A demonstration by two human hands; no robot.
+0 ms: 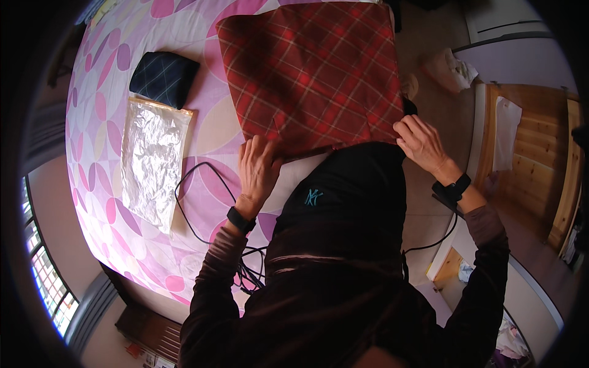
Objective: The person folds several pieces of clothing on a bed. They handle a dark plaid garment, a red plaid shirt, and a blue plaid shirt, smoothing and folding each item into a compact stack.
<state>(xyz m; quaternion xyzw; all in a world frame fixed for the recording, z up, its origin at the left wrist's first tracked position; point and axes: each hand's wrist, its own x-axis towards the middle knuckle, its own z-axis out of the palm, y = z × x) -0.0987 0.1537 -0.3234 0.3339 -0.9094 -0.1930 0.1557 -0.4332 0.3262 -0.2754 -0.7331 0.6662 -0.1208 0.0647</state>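
Observation:
A red plaid garment [313,73], which looks like a skirt with short darts along its near edge, lies spread flat over the bed. My left hand [257,168] grips the near left corner of that edge between thumb and fingers. At the near right corner, my right hand [422,143] pinches the cloth the same way. Part of the near edge rests against my black trousers [359,179]. Left of the garment sits a folded dark plaid cloth [161,78]. Just below it lies a clear plastic zip bag [154,161], flat and crinkled.
The bed has a pink and purple patterned sheet [110,142]. Black cables [207,164] trail beside my left arm and from my right wrist. To the right are the floor [441,101], a bag [446,69] and an open wooden cabinet [534,156]. A barred window [50,276] is at lower left.

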